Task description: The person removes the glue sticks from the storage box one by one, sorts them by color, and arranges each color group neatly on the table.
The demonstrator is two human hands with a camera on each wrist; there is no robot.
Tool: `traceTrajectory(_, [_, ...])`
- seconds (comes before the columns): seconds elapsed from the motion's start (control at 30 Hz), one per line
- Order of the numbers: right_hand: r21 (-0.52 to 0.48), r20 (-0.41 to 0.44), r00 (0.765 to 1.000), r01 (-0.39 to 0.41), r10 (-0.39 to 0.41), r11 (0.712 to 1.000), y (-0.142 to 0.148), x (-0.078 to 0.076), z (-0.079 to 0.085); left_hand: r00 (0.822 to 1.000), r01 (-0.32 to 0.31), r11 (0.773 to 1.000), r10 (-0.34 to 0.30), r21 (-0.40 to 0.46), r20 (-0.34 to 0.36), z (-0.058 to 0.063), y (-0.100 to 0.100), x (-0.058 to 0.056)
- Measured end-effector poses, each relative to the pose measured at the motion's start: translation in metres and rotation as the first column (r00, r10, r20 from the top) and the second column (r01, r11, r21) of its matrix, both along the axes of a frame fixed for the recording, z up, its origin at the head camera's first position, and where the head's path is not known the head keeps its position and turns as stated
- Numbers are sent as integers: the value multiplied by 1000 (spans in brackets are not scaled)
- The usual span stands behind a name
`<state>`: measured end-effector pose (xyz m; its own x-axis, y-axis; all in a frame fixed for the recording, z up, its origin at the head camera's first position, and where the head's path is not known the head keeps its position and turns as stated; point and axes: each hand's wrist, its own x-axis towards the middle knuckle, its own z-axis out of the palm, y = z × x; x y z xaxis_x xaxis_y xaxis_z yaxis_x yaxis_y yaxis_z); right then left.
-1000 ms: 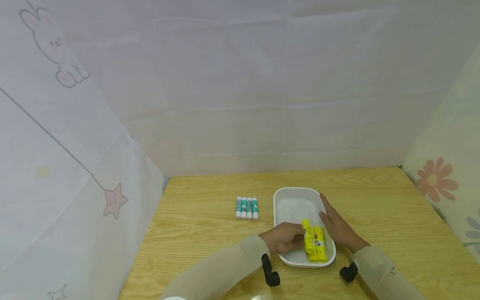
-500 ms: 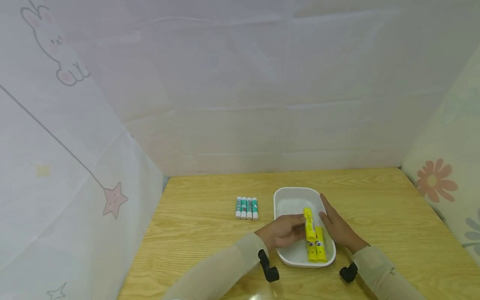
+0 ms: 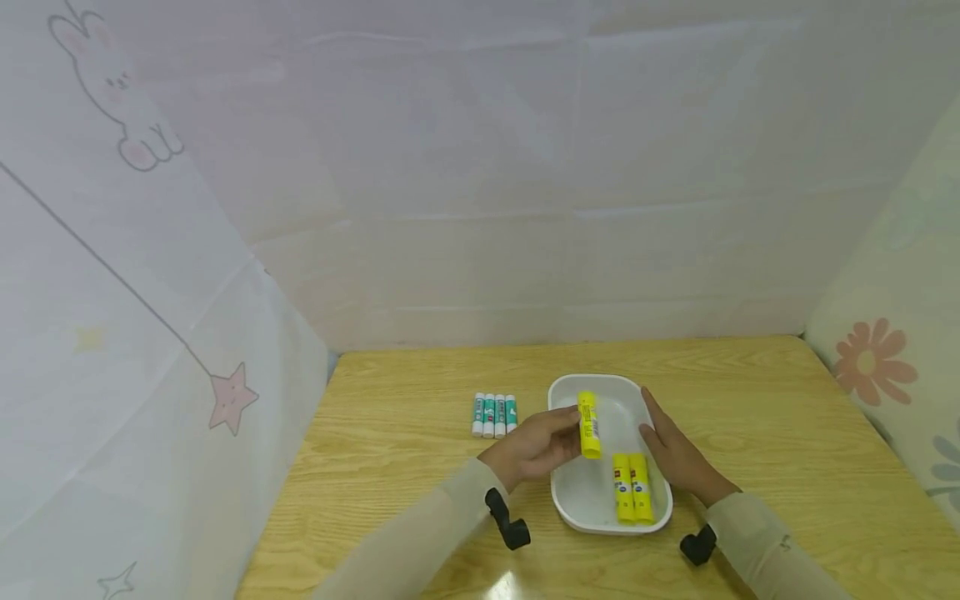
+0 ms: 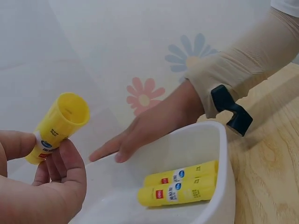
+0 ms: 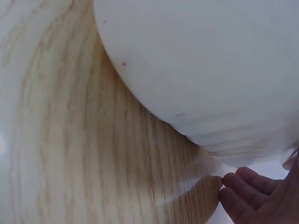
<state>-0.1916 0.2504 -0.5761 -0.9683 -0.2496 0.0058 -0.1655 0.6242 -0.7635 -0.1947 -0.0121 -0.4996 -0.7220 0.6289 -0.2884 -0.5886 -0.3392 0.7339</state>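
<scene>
My left hand (image 3: 538,447) pinches a yellow glue stick (image 3: 588,426) between thumb and fingers, tilted above the left part of a white tray (image 3: 573,500). The left wrist view shows the hollow round end of that glue stick (image 4: 63,119) facing up and outward. Two more yellow glue sticks (image 3: 632,488) lie side by side on the tray floor, near its front right corner. At the tray's right side, my right hand (image 3: 678,457) holds the wall, thumb over the rim and fingers along the outside. In the right wrist view, the fingers of the right hand (image 5: 254,193) are partly cut off.
Several green-and-white glue sticks (image 3: 495,415) lie in a neat row on the wooden table (image 3: 405,467), left of the tray. A pale cloth (image 3: 465,250) with printed figures hangs behind the table and along both sides.
My left hand has lifted the yellow glue stick off the other two and carried it left and away from me within the tray's outline. The right hand and tray have stayed put.
</scene>
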Motion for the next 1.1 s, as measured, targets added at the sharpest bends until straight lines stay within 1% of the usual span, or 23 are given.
traceTrajectory(0.07, [3,0,1000,0,0,1000,0,0,0,1000,-6,1000,6,7,-21,1,-10,1])
traceTrajectory(0.23, [12,2,1000,0,-1,1000,1,-1,-2,995,-1,1000,3,17,-103,3,-36,4])
traceTrajectory(0.33, [10,3,1000,1,-1,1000,2,-1,-4,991,2,1000,1,20,-131,4,-50,7])
traceTrajectory(0.43, [7,1,1000,1,-1,1000,3,-2,-5,988,4,1000,-1,17,-155,1,-62,9])
traceTrajectory(0.5, [4,-3,1000,-1,1,1000,3,-3,-5,986,1,1000,1,11,-166,-4,-69,9])
traceTrajectory(0.73, [7,-1,1000,-4,4,1000,2,-2,-4,989,-42,998,35,-48,-144,-22,-90,10])
traceTrajectory(0.87, [-6,0,1000,-6,6,1000,2,-1,-3,991,-55,997,47,-62,-125,-32,-98,11])
traceTrajectory(1.0, [-17,10,1000,-12,12,1000,2,-2,-4,992,-66,992,55,-104,-110,-39,-104,13])
traceTrajectory(1.1, [-4,19,1000,-8,8,1000,3,-4,-6,993,-71,989,58,-132,-100,-42,-107,14])
